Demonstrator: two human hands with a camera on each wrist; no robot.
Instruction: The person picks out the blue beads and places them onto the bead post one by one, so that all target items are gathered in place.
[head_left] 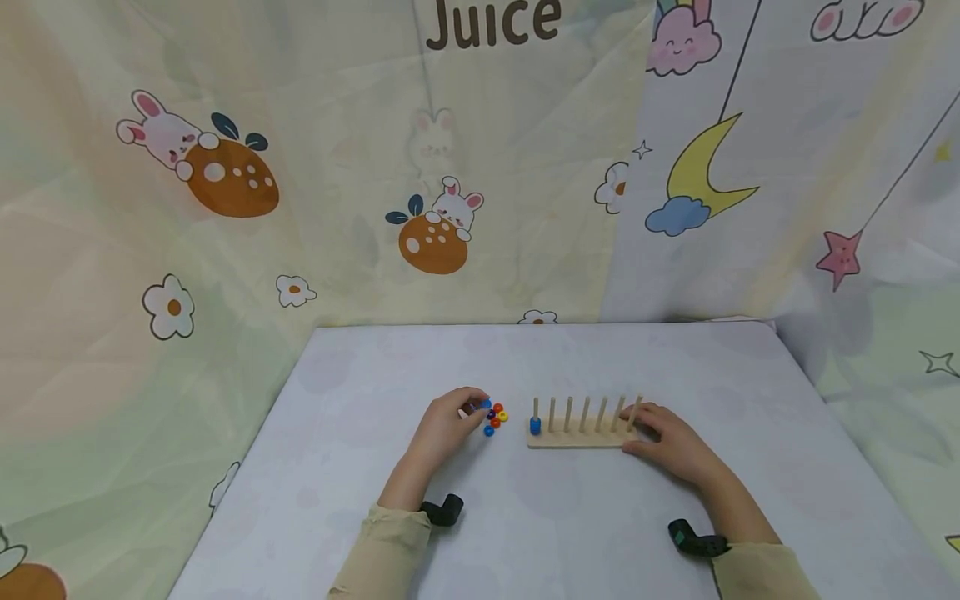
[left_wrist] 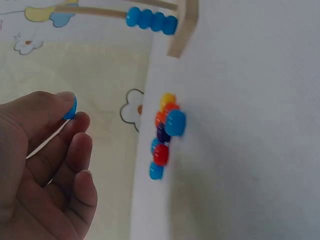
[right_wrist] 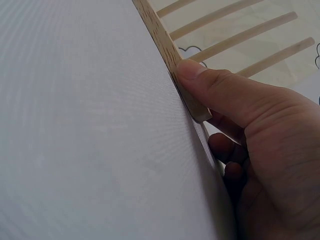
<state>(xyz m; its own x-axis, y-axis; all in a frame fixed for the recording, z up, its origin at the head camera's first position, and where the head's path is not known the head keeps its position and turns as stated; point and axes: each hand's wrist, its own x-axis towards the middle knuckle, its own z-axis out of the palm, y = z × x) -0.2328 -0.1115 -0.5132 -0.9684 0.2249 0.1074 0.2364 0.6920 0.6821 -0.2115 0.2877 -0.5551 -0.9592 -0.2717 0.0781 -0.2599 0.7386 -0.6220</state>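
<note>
Nearest of all, a pale beige cloth left sleeve [head_left: 382,554] reaches in over the near side of a smooth white desk [head_left: 570,533], with a small black left wrist camera [head_left: 444,510] strapped beside its cuff. Beyond the cuff, the person's left hand [head_left: 446,425] is raised a little above the desk, its thumb and a finger pinching a small glossy blue bead [left_wrist: 72,109]; the other fingers are bent loosely.

Just right of those fingertips, a loose cluster of small round shiny beads [head_left: 495,422] in red, orange, yellow, blue and dark purple lies on the desk.

Right of the cluster stands a pale wooden peg rack [head_left: 577,442], a long flat base with seven thin upright pegs in a row. Its leftmost peg carries a stack of four blue beads [head_left: 536,426] at the bottom; the other six pegs are bare.

At the rack's right end, the person's right hand [head_left: 667,442] grips the base, thumb against the near edge and fingers round toward the far side. Nearer on the right are a black right wrist camera [head_left: 697,542] and a beige right sleeve [head_left: 765,573].

Behind the desk's far edge hangs a pastel cloth backdrop [head_left: 337,208] printed with rabbits, flowers, a yellow moon and a pink star.
</note>
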